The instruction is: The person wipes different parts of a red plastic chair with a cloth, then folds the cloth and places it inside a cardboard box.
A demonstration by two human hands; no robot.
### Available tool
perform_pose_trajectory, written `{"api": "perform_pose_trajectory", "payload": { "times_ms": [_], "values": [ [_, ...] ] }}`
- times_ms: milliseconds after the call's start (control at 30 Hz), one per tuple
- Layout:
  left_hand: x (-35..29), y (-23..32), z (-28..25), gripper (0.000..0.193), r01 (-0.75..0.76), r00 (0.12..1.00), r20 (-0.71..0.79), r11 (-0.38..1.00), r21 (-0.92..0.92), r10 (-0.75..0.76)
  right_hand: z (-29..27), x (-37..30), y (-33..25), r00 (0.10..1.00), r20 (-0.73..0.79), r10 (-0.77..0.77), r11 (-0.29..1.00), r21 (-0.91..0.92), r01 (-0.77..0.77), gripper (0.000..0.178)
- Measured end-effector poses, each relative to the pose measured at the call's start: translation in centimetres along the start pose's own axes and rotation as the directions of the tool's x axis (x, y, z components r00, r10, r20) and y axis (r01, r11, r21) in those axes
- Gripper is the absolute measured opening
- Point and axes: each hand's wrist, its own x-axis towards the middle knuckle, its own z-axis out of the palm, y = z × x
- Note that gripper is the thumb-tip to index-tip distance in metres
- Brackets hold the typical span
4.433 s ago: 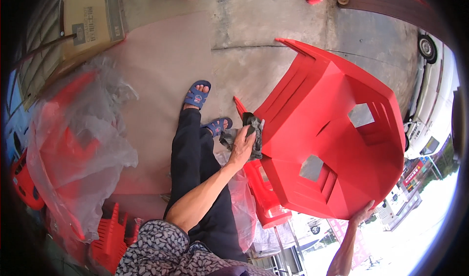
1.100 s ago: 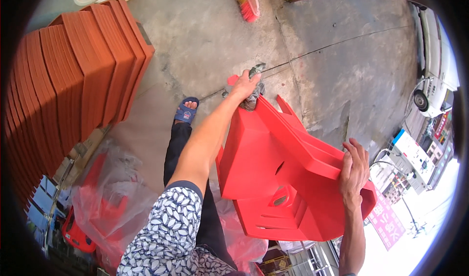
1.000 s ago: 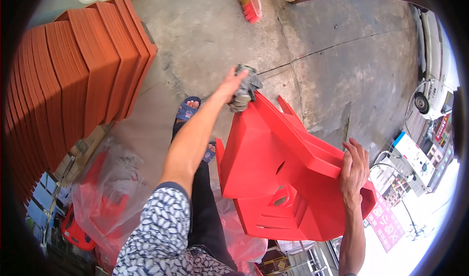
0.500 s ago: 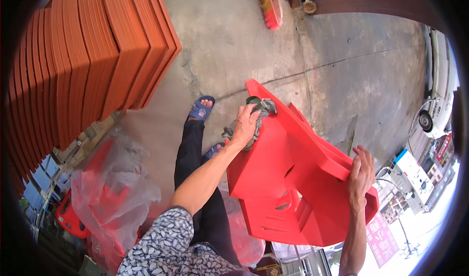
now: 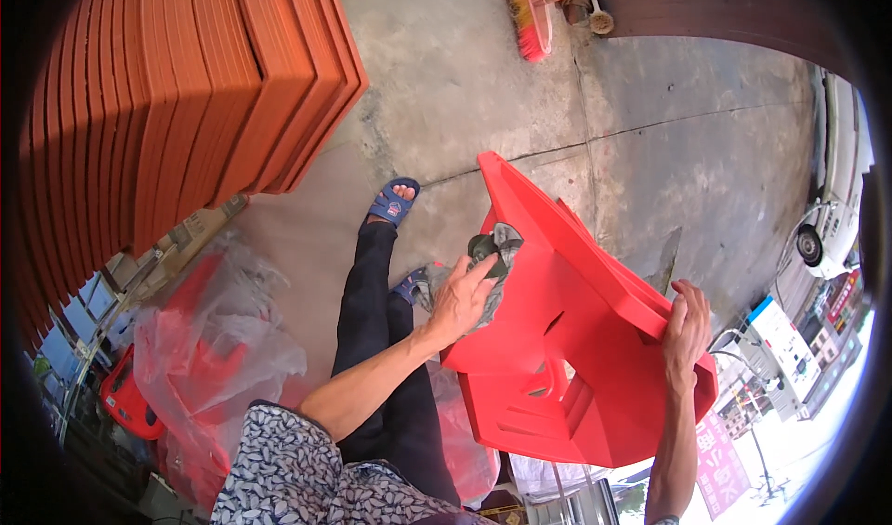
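Note:
A red moulded plastic chair (image 5: pixel 595 358), with slots and an opening in it, is tilted in front of me; its full shape is partly hidden. My left hand (image 5: pixel 462 297) presses a crumpled grey-green cloth (image 5: pixel 505 246) against its left side, fingers closed over the cloth. On the right, my right hand (image 5: pixel 686 328) grips the chair's edge, fingers curled over the rim.
A tall stack of orange-brown plastic pieces (image 5: pixel 186 88) stands at upper left. Below it lie red items in clear plastic wrap (image 5: pixel 218 358). A broom (image 5: pixel 528 19) and a round brush (image 5: pixel 601 23) are on the concrete floor (image 5: pixel 688 125) at the top. A white vehicle (image 5: pixel 836 181) is far right.
My left hand has slid the cloth lower along the chair's left side, toward me. My right hand keeps its grip on the rim. The view has shifted slightly.

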Motion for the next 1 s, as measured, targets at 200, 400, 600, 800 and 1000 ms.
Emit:
{"api": "perform_pose_trajectory", "payload": {
  "times_ms": [200, 400, 600, 800, 1000],
  "values": [
    [7.3, -1.4, 0.1, 0.034, -0.034, 0.999, -0.035, 0.999, 0.002, 0.034, 0.4, 0.2, -0.5, 1.0, -0.013, -0.006, 1.0, -0.002, 0.006, 0.036],
    [0.6, 0.4, -0.2, 0.042, -0.036, 0.993, 0.112, 0.998, 0.042, 0.031, -0.5, -0.4, 0.8, 1.0, -0.005, 0.008, 1.0, -0.019, -0.008, 0.036],
    [7.0, 0.1, -0.1, 0.038, -0.012, 1.0, 0.014, 0.999, -0.047, 0.013, -0.1, 0.0, -0.3, 1.0, 0.009, 0.021, 1.0, 0.01, -0.021, 0.035],
    [-0.7, -1.9, 0.0, 0.036, 0.052, 0.998, 0.023, 0.998, -0.044, -0.051, -0.3, -0.2, 0.3, 0.999, 0.014, 0.029, 0.999, -0.02, -0.028, 0.035],
    [-5.0, -6.7, -3.2, 0.037, 0.295, 0.953, 0.113, 0.945, -0.144, -0.28, -0.2, -0.1, -0.3, 0.998, 0.013, 0.055, 0.998, 0.014, -0.055, 0.035]
  ]
}}
